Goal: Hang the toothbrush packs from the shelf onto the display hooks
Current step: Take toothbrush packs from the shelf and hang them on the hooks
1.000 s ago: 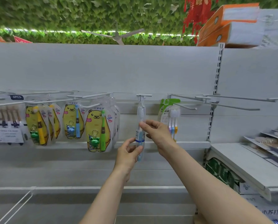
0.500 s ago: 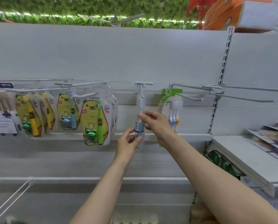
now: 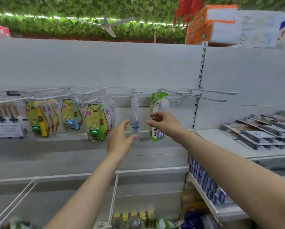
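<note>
Two hands [image 3: 120, 139] [image 3: 165, 123] now off one pack [image 3: 135, 111]

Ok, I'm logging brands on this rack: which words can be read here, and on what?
"BABY": on the front yellow bear pack.
"All-fi", the rest unclear: on the green pack.
Too blurred to read: the white label at far left and the flat packs on the right shelf.
</note>
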